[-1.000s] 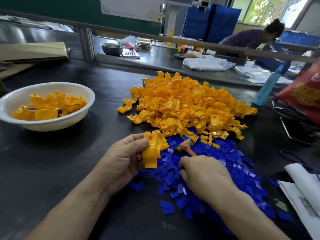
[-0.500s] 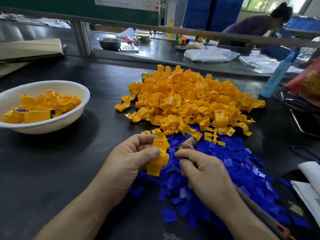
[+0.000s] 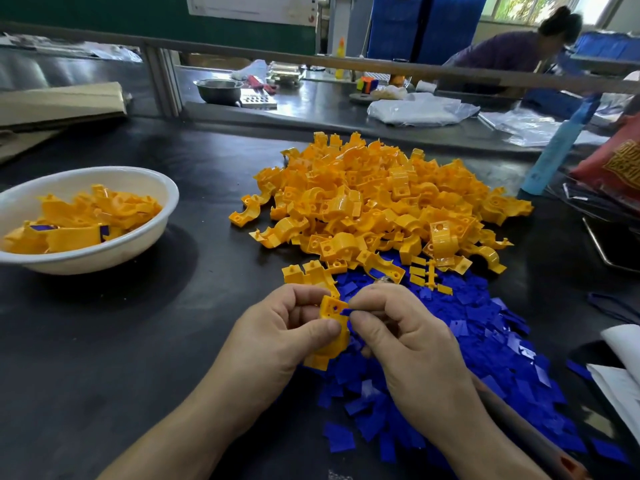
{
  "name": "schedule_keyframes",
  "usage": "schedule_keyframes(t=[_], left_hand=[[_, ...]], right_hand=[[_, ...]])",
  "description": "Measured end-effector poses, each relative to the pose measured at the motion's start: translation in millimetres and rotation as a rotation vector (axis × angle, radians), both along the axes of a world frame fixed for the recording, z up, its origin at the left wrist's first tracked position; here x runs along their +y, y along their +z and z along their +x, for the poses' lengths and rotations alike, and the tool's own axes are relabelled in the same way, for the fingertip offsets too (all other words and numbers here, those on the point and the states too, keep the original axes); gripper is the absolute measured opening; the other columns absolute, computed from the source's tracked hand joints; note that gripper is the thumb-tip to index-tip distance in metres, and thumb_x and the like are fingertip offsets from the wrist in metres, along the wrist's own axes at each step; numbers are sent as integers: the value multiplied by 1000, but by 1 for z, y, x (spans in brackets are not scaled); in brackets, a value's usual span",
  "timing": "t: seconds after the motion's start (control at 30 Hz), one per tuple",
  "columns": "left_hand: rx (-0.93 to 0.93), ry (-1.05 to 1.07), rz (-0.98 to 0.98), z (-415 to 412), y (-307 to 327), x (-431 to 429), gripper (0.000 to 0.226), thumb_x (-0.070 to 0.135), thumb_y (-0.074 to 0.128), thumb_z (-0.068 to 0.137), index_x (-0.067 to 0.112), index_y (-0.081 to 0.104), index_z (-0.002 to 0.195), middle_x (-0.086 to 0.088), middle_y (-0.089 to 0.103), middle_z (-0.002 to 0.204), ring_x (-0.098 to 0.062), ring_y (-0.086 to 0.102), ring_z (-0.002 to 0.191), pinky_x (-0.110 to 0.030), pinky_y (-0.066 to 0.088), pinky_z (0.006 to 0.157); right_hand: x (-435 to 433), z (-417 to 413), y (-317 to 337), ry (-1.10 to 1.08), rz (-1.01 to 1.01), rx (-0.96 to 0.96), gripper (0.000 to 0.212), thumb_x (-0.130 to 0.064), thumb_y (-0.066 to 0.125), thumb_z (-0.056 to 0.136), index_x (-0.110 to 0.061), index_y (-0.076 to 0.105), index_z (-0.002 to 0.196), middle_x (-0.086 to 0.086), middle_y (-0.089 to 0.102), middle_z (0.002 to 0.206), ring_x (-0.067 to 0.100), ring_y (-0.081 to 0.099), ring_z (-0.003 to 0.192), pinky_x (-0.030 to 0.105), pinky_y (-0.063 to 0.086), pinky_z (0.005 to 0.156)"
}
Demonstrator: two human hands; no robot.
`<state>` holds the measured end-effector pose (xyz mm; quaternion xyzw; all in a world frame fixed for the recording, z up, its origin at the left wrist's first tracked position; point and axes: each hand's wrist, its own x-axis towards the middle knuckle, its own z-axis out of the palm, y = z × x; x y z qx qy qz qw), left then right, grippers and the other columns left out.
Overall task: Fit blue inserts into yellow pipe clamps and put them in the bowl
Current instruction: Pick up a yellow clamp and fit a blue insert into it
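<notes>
My left hand grips a yellow pipe clamp upright between thumb and fingers. Just to its right, my right hand pinches a small blue insert against the clamp's upper end; a hammer also lies in this hand, its head peeking above the fingers and its handle running under the wrist. Behind the hands lies a big heap of yellow clamps. A spread of blue inserts covers the table beneath and to the right. The white bowl at the left holds several fitted clamps.
Flat cardboard lies at the far left. A light blue bottle and a red bag stand at the right, white paper at the right edge. Beyond a rail, a person bends over another bench with a metal bowl.
My right hand picked a blue insert from the spread and brought it to the clamp. My left hand turned the clamp upright and drew it closer.
</notes>
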<state>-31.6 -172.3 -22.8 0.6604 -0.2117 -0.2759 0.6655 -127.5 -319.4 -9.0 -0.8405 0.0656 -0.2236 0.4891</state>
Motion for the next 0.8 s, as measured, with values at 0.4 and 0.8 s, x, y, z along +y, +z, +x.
schedule_keyframes(t=[0.4, 0.8], left_hand=[[59, -75, -68, -7, -3, -1, 24, 39, 74, 78, 28, 72, 99, -12, 74, 100, -32, 71, 93, -45, 59, 81], [113, -45, -108, -6, 1, -1, 27, 42, 66, 85, 21, 72, 100, -34, 62, 100, -57, 56, 102, -68, 47, 88]], right_hand=[[3, 2, -6, 3, 119, 42, 26, -57, 52, 76, -43, 60, 96, -16, 63, 97, 5, 62, 89, 19, 55, 68], [0, 2, -5, 128, 337, 37, 15, -37, 59, 81, -40, 68, 93, -10, 68, 95, 9, 66, 88, 19, 55, 67]])
